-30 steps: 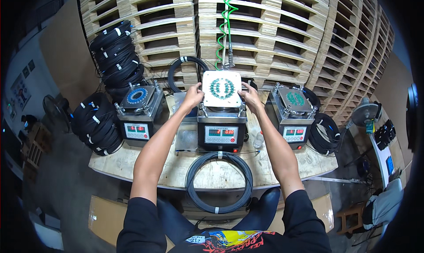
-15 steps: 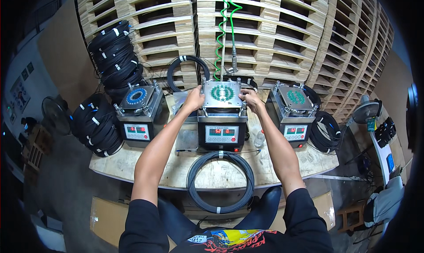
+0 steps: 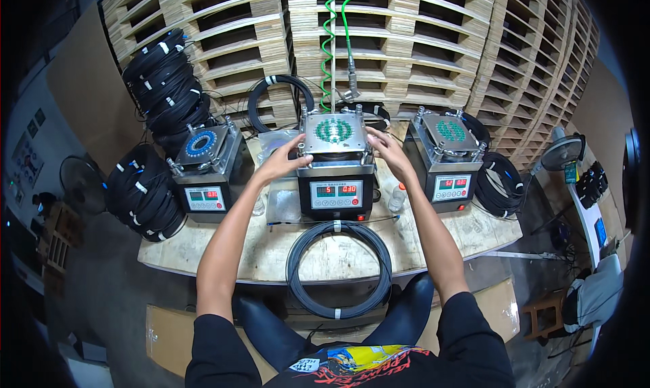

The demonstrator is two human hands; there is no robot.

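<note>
On the middle machine [image 3: 336, 200], a black box with a lit panel, rests a square metal plate [image 3: 311, 143] held among corner posts. A ring of small green-bodied parts [image 3: 333, 131] sits in the plate. My left hand [image 3: 281, 163] is at the plate's left side, thumb and fingers apart, the thumb by the near left post. My right hand [image 3: 389, 151] is at the right side, fingers stretched out toward the plate's edge. Neither hand appears to grip anything; the far fingertips are partly hidden. A coiled black cable [image 3: 292, 266] lies in front of the machine.
Similar machines stand at the left [image 3: 205, 197] and right [image 3: 448, 185]. Stacked black cable coils [image 3: 166, 93] rise at the left. A small bottle [image 3: 397, 198] stands beside my right forearm. A green coiled air hose [image 3: 326, 56] hangs before wooden pallets [image 3: 386, 29].
Both hands have loosened from the plate's sides, their fingers spreading. The left has moved slightly left and nearer. The panel readouts have changed, and the whole view has shifted a little.
</note>
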